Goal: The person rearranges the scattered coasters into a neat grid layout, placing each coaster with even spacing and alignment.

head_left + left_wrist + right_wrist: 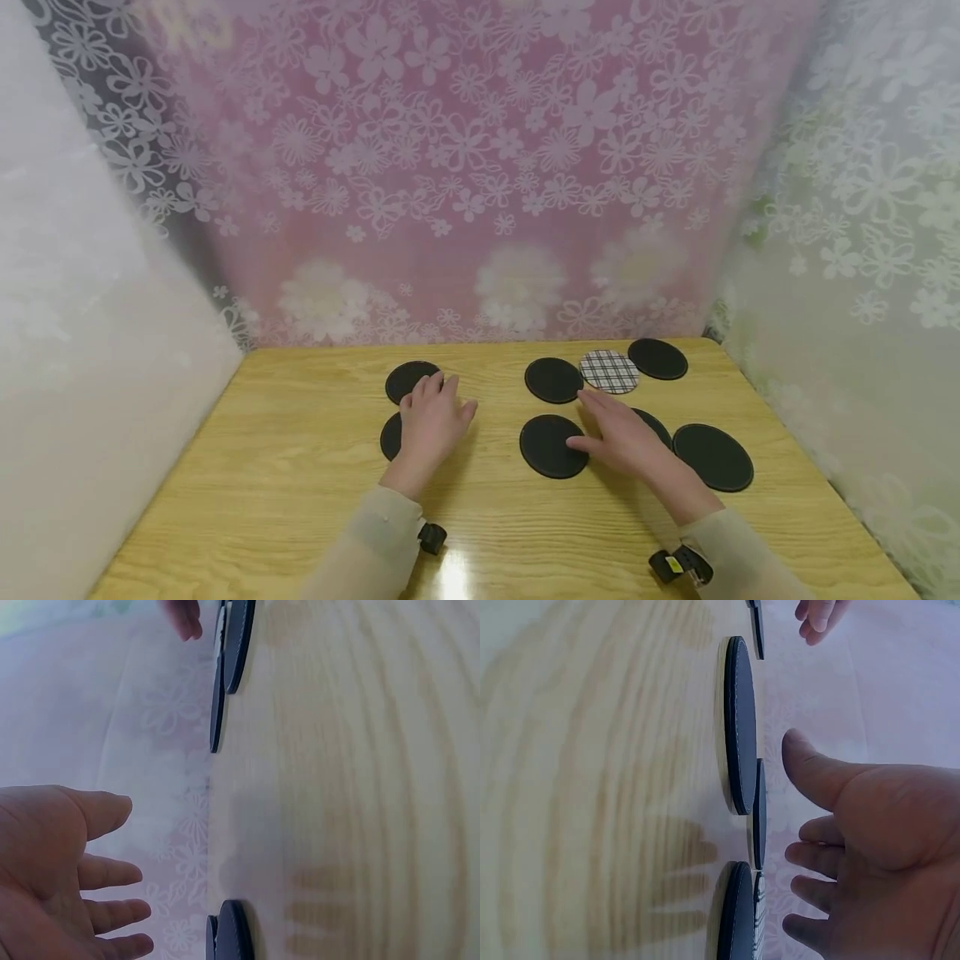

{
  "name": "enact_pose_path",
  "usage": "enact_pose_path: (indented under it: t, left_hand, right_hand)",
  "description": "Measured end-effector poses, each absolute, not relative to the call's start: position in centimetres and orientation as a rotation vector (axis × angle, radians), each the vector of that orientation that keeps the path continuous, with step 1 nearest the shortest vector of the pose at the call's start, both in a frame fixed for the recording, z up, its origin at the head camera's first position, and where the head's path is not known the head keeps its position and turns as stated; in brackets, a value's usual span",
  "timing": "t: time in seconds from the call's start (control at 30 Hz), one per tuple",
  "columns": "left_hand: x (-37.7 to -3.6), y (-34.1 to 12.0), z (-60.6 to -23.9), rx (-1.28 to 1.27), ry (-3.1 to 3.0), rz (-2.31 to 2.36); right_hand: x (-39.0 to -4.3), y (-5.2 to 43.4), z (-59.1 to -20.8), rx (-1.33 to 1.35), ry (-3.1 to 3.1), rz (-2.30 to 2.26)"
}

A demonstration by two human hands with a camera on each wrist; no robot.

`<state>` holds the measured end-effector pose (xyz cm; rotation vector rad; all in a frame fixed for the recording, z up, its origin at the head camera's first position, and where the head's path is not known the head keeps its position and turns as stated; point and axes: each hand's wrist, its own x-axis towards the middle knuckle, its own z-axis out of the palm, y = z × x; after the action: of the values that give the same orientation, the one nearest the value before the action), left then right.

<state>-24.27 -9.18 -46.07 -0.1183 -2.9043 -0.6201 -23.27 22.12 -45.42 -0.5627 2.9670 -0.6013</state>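
Resting flat on a wooden table (300,467), 7 black round coasters and 1 plaid coaster (609,371) are circular, so none shows a long axis or heading. Left hand (429,423), fingers straight and slightly spread, holds nothing and hovers over 2 black discs: one (408,380) at its 12 o'clock, one (391,437) at 9 o'clock. Right hand (618,437), fingers likewise extended and empty, lies with its thumb at the near black coaster (551,446), at its 9 o'clock; the plaid coaster sits at 12 o'clock.
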Motion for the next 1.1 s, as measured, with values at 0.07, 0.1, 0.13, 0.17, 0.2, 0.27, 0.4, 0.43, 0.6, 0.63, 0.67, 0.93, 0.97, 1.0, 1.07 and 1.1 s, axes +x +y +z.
enact_pose_path:
  t: [0.07,0.1,0.13,0.17,0.2,0.27,0.4,0.43,0.6,0.63,0.67,0.93,0.97,1.0,1.07,1.1]
  left_hand:
    - [-24.2,-8.7,-46.3,-0.137,-2.898,-0.608]
    - [-24.1,-8.5,-46.4,-0.146,-2.895,-0.605]
    - [-24.0,-8.2,-46.5,-0.153,-2.892,-0.606]
    - [-23.8,-8.0,-46.5,-0.16,-2.892,-0.607]
    - [-23.7,-7.7,-46.6,-0.169,-2.891,-0.606]
    - [-23.4,-7.3,-46.7,-0.187,-2.892,-0.609]
    - [-23.1,-6.5,-46.8,-0.224,-2.891,-0.609]
    - [-23.1,-6.4,-46.8,-0.233,-2.884,-0.608]
    - [-23.0,-5.7,-46.9,-0.264,-2.873,-0.623]
    - [-22.9,-5.5,-47.0,-0.272,-2.875,-0.619]
    - [-22.8,-5.4,-47.0,-0.278,-2.883,-0.625]
    - [-22.2,-4.4,-47.1,-0.321,-2.945,-0.637]
    - [-22.2,-4.3,-47.1,-0.327,-2.946,-0.64]
    - [-22.2,-4.3,-47.1,-0.333,-2.946,-0.642]
    - [-22.2,-4.1,-47.1,-0.34,-2.952,-0.651]
    - [-22.2,-4.0,-47.1,-0.342,-2.955,-0.654]
  right_hand:
    - [-23.0,22.4,-45.4,-0.556,2.977,-0.592]
    - [-22.8,22.4,-45.5,-0.553,2.979,-0.589]
    - [-22.7,22.5,-45.6,-0.557,2.98,-0.589]
    - [-22.6,22.5,-45.6,-0.561,2.981,-0.587]
    - [-22.5,22.6,-45.7,-0.564,2.983,-0.584]
    - [-22.3,22.6,-45.8,-0.577,2.984,-0.581]
    - [-22.0,22.6,-46.0,-0.58,2.994,-0.565]
    - [-21.9,22.6,-46.0,-0.577,2.996,-0.564]
    - [-21.7,22.6,-45.9,-0.569,2.998,-0.573]
    - [-21.7,22.6,-45.9,-0.572,3.0,-0.574]
    - [-21.7,22.6,-45.9,-0.579,3.003,-0.572]
    - [-21.6,22.6,-46.0,-0.614,3.014,-0.555]
    - [-21.6,22.6,-46.0,-0.617,3.017,-0.552]
    - [-21.6,22.5,-46.0,-0.616,3.019,-0.549]
    - [-21.5,22.4,-46.0,-0.614,3.027,-0.54]
    - [-21.5,22.3,-46.0,-0.612,3.032,-0.532]
